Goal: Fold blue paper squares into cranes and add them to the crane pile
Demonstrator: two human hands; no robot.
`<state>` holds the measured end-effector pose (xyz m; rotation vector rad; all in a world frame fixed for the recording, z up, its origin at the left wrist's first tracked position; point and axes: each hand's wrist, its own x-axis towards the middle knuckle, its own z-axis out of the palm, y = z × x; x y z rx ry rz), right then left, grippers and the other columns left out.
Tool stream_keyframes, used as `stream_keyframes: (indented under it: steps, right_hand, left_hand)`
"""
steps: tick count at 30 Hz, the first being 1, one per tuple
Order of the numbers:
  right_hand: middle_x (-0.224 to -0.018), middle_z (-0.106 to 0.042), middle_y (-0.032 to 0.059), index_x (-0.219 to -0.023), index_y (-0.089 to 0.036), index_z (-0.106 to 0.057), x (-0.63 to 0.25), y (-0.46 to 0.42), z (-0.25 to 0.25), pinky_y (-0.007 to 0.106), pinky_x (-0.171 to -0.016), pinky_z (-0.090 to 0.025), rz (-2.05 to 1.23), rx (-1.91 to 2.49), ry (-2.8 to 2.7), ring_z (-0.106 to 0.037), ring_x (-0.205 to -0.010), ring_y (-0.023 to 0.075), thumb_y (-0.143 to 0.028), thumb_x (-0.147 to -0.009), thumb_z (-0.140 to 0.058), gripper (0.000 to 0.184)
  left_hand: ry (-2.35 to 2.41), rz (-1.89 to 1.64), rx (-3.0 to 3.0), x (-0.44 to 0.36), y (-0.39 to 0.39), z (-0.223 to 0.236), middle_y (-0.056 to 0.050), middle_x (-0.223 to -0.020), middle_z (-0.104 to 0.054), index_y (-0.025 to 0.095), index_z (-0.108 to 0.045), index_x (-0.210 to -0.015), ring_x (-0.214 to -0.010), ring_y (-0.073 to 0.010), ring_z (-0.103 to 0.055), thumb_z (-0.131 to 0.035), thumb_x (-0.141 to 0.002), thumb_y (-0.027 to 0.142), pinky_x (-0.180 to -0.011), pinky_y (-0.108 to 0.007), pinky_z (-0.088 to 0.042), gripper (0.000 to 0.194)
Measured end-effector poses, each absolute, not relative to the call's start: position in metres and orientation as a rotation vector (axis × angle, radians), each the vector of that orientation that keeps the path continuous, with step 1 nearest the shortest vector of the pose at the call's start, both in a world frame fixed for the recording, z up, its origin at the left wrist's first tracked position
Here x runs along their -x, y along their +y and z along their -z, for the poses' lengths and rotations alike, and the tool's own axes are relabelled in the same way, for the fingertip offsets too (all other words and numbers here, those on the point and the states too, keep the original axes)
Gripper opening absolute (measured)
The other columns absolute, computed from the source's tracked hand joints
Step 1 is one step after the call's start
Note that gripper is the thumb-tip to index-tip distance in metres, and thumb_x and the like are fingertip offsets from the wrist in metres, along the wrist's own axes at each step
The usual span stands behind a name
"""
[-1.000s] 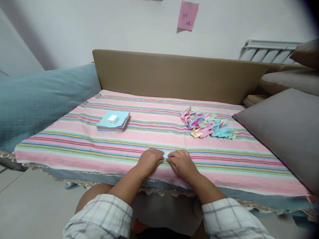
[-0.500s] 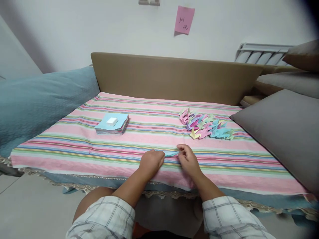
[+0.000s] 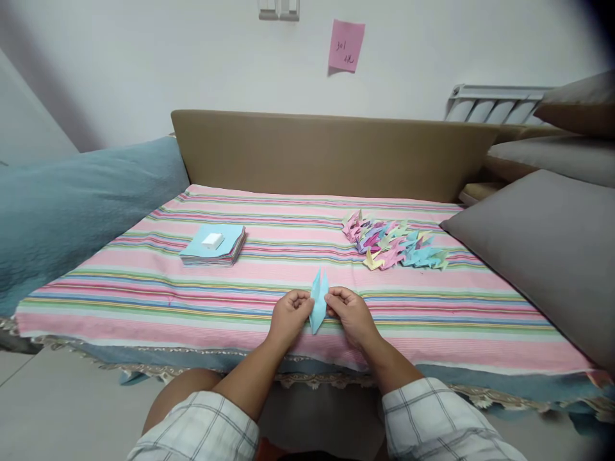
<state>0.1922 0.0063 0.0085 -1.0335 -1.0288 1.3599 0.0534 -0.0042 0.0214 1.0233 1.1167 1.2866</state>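
Head view: lower centre, blue folded paper point(image 3: 318, 310), long axis up-frame, left hand point(image 3: 289, 315), right hand point(image 3: 353, 314) pinching opposite edges

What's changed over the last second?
The blue folded paper, mostly hidden between the hands, then a thin sideways strip, now stands turned lengthwise, two points facing away from the person. The left hand and right hand now pinch its two long edges. Unchanged: paper stack, white box on it, folded-paper pile.
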Motion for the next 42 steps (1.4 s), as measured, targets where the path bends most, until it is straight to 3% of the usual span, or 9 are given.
stream_keyframes:
  steps: [6, 10, 16, 24, 33, 42]
  right_hand:
    - [-0.063, -0.057, -0.0031, -0.078, -0.018, -0.060, -0.193, 0.004, -0.013, 0.023, -0.053, -0.041, -1.327, 1.051, -1.113, -0.050, -0.053, 0.0094, -0.036, -0.064, -0.069, 0.025]
    - [-0.071, -0.060, -0.0035, -0.092, -0.022, -0.052, -0.190, 0.004, -0.012, 0.025, -0.061, -0.045, -1.368, 0.949, -1.070, -0.056, -0.063, 0.0113, -0.030, -0.059, -0.073, 0.041]
    - [-0.078, -0.064, 0.0007, -0.090, -0.020, -0.055, -0.193, 0.005, -0.009, 0.028, -0.070, -0.046, -1.443, 0.974, -1.099, -0.060, -0.072, 0.0139, -0.031, -0.060, -0.074, 0.038]
    - [-0.065, -0.059, -0.0028, -0.070, -0.019, -0.056, -0.192, 0.003, -0.012, 0.025, -0.061, -0.044, -1.337, 1.029, -1.109, -0.055, -0.061, 0.0114, -0.033, -0.056, -0.077, 0.029]
    - [-0.066, -0.065, 0.0001, -0.070, -0.017, -0.066, -0.186, -0.001, -0.011, 0.029, -0.065, -0.045, -1.493, 0.990, -1.013, -0.056, -0.061, 0.0136, -0.039, -0.059, -0.075, 0.026]
    - [-0.054, -0.051, -0.0083, -0.068, -0.021, -0.051, -0.182, -0.003, -0.016, 0.020, -0.045, -0.035, -1.454, 0.898, -0.875, -0.043, -0.045, 0.0067, -0.033, -0.053, -0.079, 0.034]
  left_hand:
    - [1.060, -1.271, -0.961, -0.053, -0.003, -0.016, 0.003, -0.054, -0.058, 0.014, -0.060, -0.072, -0.046, -0.0072, -0.050, -0.076, -0.055, 0.039, -0.049, -0.019, -0.038, 0.035]
    - [1.044, -1.285, -0.937, -0.054, -0.003, -0.015, 0.006, -0.050, -0.054, 0.014, -0.056, -0.071, -0.043, -0.0056, -0.046, -0.076, -0.055, 0.042, -0.046, -0.018, -0.035, 0.038]
    - [0.962, -1.317, -0.913, -0.055, -0.006, -0.018, 0.008, -0.056, -0.057, 0.019, -0.047, -0.082, -0.043, -0.0056, -0.047, -0.077, -0.054, 0.039, -0.046, -0.018, -0.035, 0.046]
    - [0.989, -1.319, -0.871, -0.054, -0.004, -0.014, 0.007, -0.056, -0.057, 0.016, -0.051, -0.078, -0.046, -0.0053, -0.048, -0.078, -0.055, 0.037, -0.049, -0.018, -0.037, 0.041]
    - [0.963, -1.338, -0.839, -0.055, -0.007, -0.016, 0.006, -0.058, -0.059, 0.016, -0.051, -0.078, -0.050, -0.0071, -0.053, -0.080, -0.052, 0.037, -0.054, -0.020, -0.041, 0.044]
    - [0.921, -1.352, -0.970, -0.055, -0.009, -0.018, 0.009, -0.055, -0.054, 0.020, -0.045, -0.081, -0.047, -0.0058, -0.047, -0.073, -0.060, 0.037, -0.049, -0.018, -0.038, 0.039]
